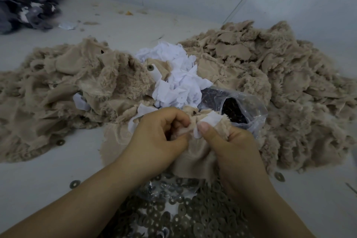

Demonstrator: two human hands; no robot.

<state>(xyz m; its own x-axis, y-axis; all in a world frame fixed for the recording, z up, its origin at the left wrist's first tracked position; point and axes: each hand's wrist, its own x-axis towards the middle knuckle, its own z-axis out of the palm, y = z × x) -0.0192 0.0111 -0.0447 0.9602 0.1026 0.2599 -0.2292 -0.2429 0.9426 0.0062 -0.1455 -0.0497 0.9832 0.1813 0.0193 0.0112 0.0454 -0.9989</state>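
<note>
Both my hands hold one beige plush fabric piece (195, 157) low in the middle of the view. My left hand (160, 137) has its fingers curled round the piece's left side. My right hand (229, 145) grips the right side, its thumb pressing a small white cloth patch (209, 120) against the plush. A small dark part shows on the fabric between the hands. The fabric's lower edge hangs over a pile of round metal washers (183, 216).
Heaps of beige plush pieces lie left (58, 91) and right (270, 75). White cloth scraps (177, 79) sit between them. A clear plastic bag of small dark parts (234, 112) lies behind my right hand. Dark fabric (23, 0) is piled far left. Loose washers dot the table.
</note>
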